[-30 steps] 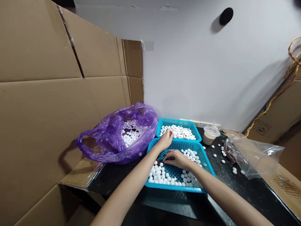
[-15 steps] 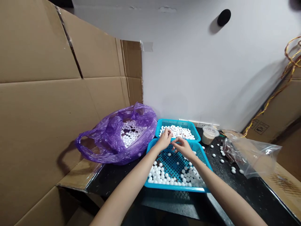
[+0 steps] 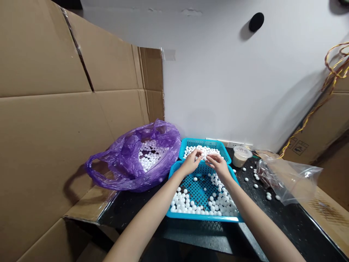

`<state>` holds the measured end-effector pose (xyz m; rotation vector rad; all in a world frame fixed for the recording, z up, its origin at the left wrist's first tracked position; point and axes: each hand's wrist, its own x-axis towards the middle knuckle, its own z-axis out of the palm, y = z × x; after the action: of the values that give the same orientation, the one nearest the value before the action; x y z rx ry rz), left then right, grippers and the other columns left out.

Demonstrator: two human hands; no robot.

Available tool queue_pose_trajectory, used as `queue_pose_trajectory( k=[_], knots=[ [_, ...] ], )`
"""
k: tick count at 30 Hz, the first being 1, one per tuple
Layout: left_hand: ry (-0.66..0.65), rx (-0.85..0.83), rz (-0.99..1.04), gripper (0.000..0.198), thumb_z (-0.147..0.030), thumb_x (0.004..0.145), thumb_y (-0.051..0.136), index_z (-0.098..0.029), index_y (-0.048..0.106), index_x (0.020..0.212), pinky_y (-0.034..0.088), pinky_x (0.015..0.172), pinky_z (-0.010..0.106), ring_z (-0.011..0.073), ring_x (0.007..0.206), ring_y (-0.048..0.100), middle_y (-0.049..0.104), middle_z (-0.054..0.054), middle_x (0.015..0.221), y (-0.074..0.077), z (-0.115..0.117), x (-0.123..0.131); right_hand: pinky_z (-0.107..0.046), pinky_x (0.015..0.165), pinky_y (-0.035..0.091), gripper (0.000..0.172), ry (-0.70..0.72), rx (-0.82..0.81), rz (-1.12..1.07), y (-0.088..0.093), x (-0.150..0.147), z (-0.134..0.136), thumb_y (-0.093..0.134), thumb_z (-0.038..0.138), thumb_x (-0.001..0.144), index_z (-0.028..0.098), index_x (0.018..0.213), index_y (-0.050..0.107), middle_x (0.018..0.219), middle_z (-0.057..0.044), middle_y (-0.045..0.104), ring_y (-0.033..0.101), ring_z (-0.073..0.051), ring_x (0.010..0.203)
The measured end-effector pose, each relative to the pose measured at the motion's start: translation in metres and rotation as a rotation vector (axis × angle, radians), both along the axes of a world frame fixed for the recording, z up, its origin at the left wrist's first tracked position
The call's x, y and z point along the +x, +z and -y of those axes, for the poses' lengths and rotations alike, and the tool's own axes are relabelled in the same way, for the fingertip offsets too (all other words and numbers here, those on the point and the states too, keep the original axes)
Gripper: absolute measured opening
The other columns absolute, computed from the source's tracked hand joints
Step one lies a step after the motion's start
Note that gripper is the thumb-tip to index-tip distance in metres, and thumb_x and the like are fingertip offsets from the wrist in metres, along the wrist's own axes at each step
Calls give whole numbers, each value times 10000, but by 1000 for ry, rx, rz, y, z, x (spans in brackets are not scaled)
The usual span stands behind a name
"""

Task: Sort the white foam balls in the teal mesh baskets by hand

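Observation:
Two turquoise perforated plastic baskets stand one behind the other, with white balls in both. My left hand is over the back edge of the front basket, its fingers curled together in a pinch. Close on its right is my right hand, fingers bent inward towards the left one. Whatever the fingertips hold is too small to make out against the white balls in the back basket. Below the hands, more white balls and small brown bits lie in the front basket, mostly along its near and right sides.
At the left, a purple plastic bag lies open with white balls inside. A lidded clear tub, loose white balls and a clear plastic bag are on the right of the black table. Cardboard walls the left side.
My right hand has moved slightly up and right, away from the left hand, its fingers now higher by the back basket. My left hand has shifted slightly. The view has turned a little.

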<state>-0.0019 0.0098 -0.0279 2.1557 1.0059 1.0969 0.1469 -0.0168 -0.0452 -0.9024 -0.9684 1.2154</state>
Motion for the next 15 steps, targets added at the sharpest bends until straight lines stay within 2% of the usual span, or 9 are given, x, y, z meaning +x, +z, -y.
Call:
queue_pose_trajectory(
  k=[7, 12, 15],
  knots=[
    [-42, -16, 35, 229, -350, 812, 429, -168, 498, 934, 446, 724, 259, 126, 830, 548, 567, 31, 930, 3, 4, 1, -243, 722, 496, 257, 91, -92, -190, -4, 3, -7, 762, 299, 519, 166, 704, 642, 721, 0, 628, 604, -122, 708],
    [-94, -43, 48, 258, -382, 799, 453, -162, 537, 907, 448, 725, 260, 132, 826, 555, 595, 32, 904, 8, 10, 3, -199, 598, 511, 264, 79, -84, -253, -4, 8, -10, 757, 325, 532, 177, 716, 639, 699, 2, 618, 588, -103, 627],
    [-134, -94, 101, 270, -387, 786, 479, -156, 547, 909, 453, 730, 262, 139, 844, 562, 603, 40, 912, 10, 11, 5, -172, 551, 502, 247, 122, -74, -262, -5, 10, -10, 739, 347, 568, 181, 714, 628, 665, 13, 601, 573, -86, 595]
  ],
)
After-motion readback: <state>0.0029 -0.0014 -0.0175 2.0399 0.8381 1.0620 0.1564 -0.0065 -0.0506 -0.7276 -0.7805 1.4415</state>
